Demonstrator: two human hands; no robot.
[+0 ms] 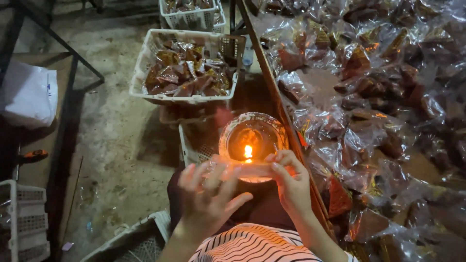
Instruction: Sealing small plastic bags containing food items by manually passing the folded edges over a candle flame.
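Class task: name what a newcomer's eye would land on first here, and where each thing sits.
A small flame burns in a round bowl at centre, just above both hands, which hold a clear packet over it. Heaps of clear wrapped brown packets fill the right; a white basket of them sits above.

Left hand (pixel 206 196): blurred, fingers smeared.
Clear packet (pixel 252 170): contents unreadable behind the glare.
Far basket (pixel 191 14): cut off at the top.
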